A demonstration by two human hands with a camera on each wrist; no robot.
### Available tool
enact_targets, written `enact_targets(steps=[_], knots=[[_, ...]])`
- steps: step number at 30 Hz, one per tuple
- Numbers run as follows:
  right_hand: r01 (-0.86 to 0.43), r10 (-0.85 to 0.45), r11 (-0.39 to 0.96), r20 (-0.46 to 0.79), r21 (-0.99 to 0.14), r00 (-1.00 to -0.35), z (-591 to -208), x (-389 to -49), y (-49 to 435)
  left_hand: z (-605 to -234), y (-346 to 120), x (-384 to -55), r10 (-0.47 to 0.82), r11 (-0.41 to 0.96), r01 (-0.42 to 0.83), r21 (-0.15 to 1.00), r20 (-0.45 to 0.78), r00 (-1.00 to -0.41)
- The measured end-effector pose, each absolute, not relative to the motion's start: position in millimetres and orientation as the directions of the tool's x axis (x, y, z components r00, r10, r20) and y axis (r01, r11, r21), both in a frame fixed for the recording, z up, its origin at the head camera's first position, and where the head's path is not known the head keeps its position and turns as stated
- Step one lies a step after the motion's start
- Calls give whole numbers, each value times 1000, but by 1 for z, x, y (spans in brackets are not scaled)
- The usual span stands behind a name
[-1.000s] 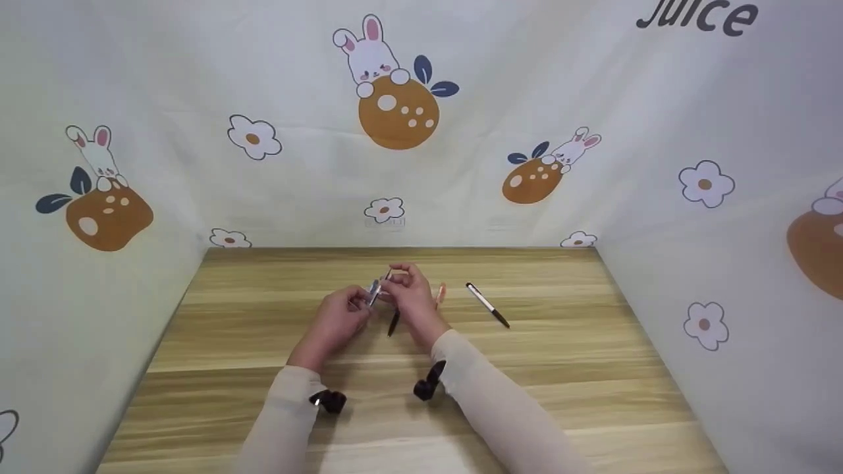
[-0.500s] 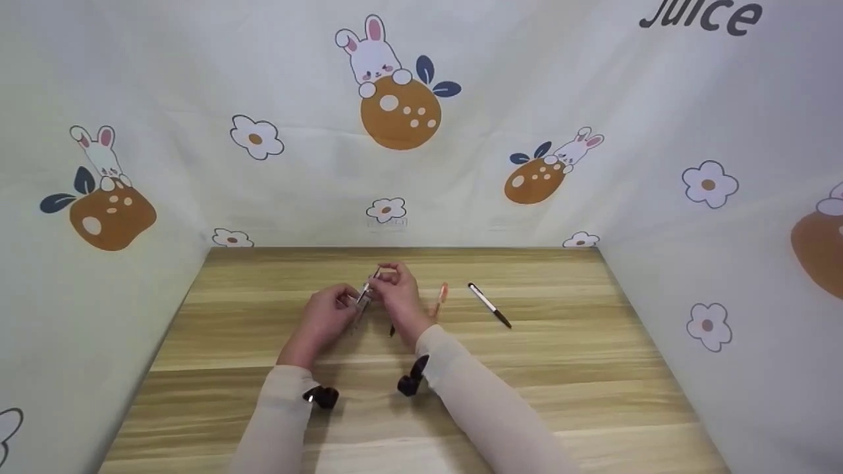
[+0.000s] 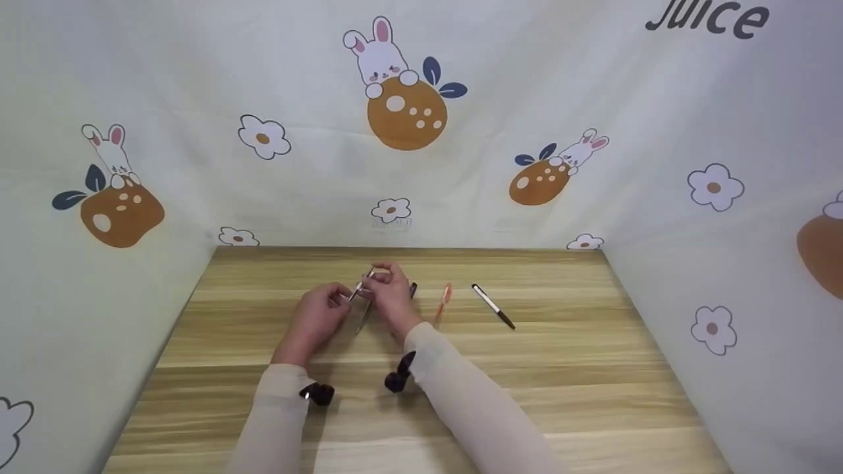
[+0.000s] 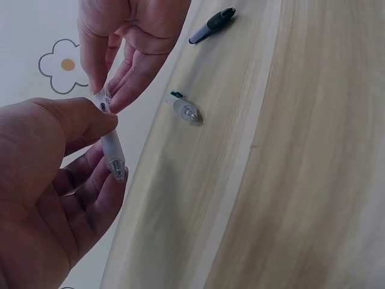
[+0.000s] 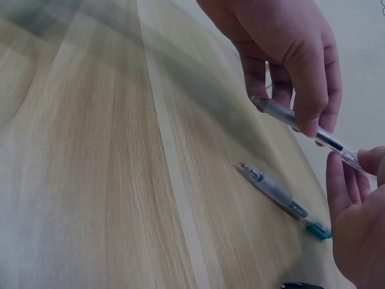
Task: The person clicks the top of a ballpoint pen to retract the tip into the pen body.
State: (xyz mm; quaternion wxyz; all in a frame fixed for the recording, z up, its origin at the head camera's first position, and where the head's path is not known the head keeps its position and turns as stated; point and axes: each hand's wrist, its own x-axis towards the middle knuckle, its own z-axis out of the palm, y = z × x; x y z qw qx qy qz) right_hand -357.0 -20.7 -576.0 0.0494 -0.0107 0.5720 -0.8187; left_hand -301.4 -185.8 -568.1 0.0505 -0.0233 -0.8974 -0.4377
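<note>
Between both hands a clear ballpoint pen is held tilted above the table. My left hand pinches its barrel near the tip end, thumb on top, as the left wrist view shows. My right hand pinches the other end of the same pen with thumb and fingertips. Just below the hands, a second clear pen with a teal clip lies on the table. Partly hidden by the right hand and wrist is a dark pen.
Right of the hands lie an orange pen and a white pen with black ends. The wooden table is bordered by printed cloth walls at the back and sides.
Both hands have shifted left, the right one more. The second clear pen now shows on the table between them, and the dark pen's upper end and more of the orange pen have come into sight.
</note>
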Motion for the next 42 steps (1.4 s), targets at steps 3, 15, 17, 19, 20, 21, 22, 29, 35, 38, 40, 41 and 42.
enact_targets(steps=[3, 15, 17, 19, 20, 21, 22, 29, 35, 38, 40, 41, 42], knots=[[77, -87, -340, -50, -937, -995, -576, -358, -22, -568, -187, -302, -4, 602, 83, 794, 107, -994], [83, -69, -301, -66, -950, -995, -578, -361, -26, -567, -190, -302, -10, 606, 94, 790, 126, -992], [83, -77, -291, -63, -953, -995, -577, -361, -25, -567, -190, -302, -8, 605, 96, 790, 126, -992], [82, -89, -286, -59, -955, -994, -578, -362, -25, -567, -192, -302, -8, 603, 93, 792, 122, -992], [83, -95, -286, -58, -955, -994, -578, -362, -24, -568, -193, -303, -11, 603, 86, 793, 117, -993], [84, -103, -288, -57, -954, -993, -578, -363, -24, -568, -194, -303, -12, 602, 83, 795, 113, -994], [86, -111, -293, -55, -952, -992, -578, -363, -23, -568, -195, -303, -13, 600, 80, 796, 109, -994], [83, -140, -288, -44, -954, -989, -578, -363, -16, -567, -206, -303, -41, 604, 59, 795, 105, -994], [114, -177, -297, -63, -948, -982, -575, -359, -13, -569, -219, -304, -45, 624, 49, 780, 98, -994], [125, -201, -301, -65, -945, -977, -572, -357, -11, -570, -227, -304, -59, 631, 29, 775, 86, -995], [124, -211, -299, -62, -946, -976, -571, -356, -9, -570, -233, -304, -64, 634, 25, 773, 85, -994], [122, -214, -295, -59, -948, -975, -571, -355, -8, -570, -235, -304, -67, 636, 23, 771, 85, -994], [123, -219, -289, -59, -950, -974, -570, -355, -6, -570, -237, -304, -65, 639, 25, 769, 87, -994]])
